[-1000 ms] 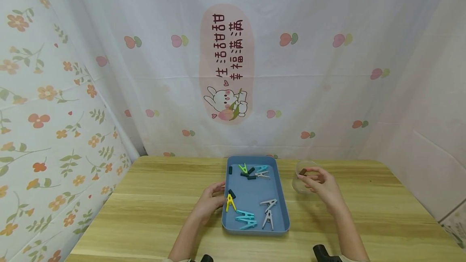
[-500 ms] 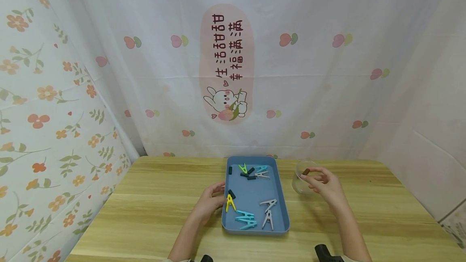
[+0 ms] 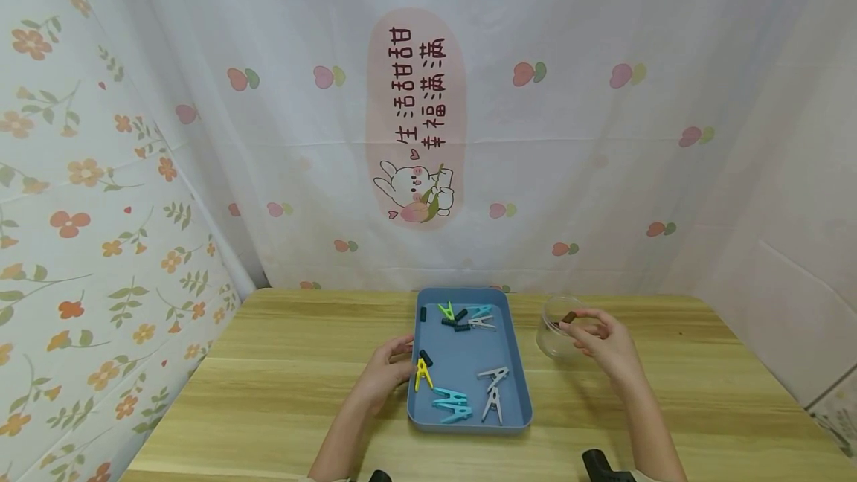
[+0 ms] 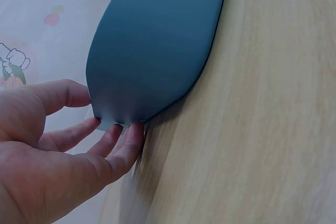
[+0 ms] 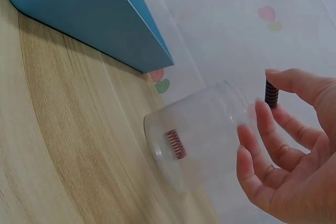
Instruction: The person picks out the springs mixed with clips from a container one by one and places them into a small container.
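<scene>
My right hand [image 3: 602,348] pinches a dark brown coil spring [image 5: 271,94] between thumb and fingertips, right at the mouth of a clear plastic cup [image 5: 207,121]. Through the cup's wall a reddish-brown coil spring [image 5: 176,144] shows, lying near the bottom. My left hand [image 3: 384,376] touches the left wall of a blue tray [image 3: 469,355] with relaxed fingers; the left wrist view has the fingertips [image 4: 135,128] against the tray's outer side. In the tray lie a yellow clip [image 3: 422,374], a lime green clip [image 3: 446,311], several light blue and grey clips, and several dark springs [image 3: 462,328].
The tray and cup stand on a wooden table [image 3: 301,348], the cup to the tray's right. A printed white curtain [image 3: 301,132] hangs along the table's back edge, with a flowered one [image 3: 87,244] on the left.
My right hand has shifted slightly to the right over the cup's mouth, still pinching the spring, whose tilt has changed a little. The left hand and the tray stay where they were.
</scene>
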Tool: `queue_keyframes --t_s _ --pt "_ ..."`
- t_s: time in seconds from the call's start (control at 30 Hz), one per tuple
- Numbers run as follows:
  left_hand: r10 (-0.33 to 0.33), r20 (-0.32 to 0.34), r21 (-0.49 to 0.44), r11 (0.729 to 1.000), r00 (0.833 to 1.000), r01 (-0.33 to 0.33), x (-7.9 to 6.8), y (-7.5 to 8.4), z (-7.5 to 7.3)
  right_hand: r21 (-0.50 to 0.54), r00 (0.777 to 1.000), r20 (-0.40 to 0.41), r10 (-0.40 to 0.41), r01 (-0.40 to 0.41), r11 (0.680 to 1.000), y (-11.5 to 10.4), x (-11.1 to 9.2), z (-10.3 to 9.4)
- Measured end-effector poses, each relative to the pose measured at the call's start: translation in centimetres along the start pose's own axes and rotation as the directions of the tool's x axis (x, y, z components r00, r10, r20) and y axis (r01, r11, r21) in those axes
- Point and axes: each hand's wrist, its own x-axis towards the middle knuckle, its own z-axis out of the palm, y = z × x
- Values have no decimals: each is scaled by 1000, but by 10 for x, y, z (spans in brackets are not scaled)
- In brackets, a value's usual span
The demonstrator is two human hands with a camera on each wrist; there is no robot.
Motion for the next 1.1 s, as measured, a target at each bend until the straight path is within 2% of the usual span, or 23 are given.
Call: queue_keyframes --t_s 0.6,1.1 --pt "14 9 -4 1000 1000 -14 -2 0 -1 -20 1000 -10 15 -15 1000 6 2 -3" --pt "-3 13 15 1000 1000 3 -3 2 -1 -21 999 -16 29 -29 999 11 4 -3"
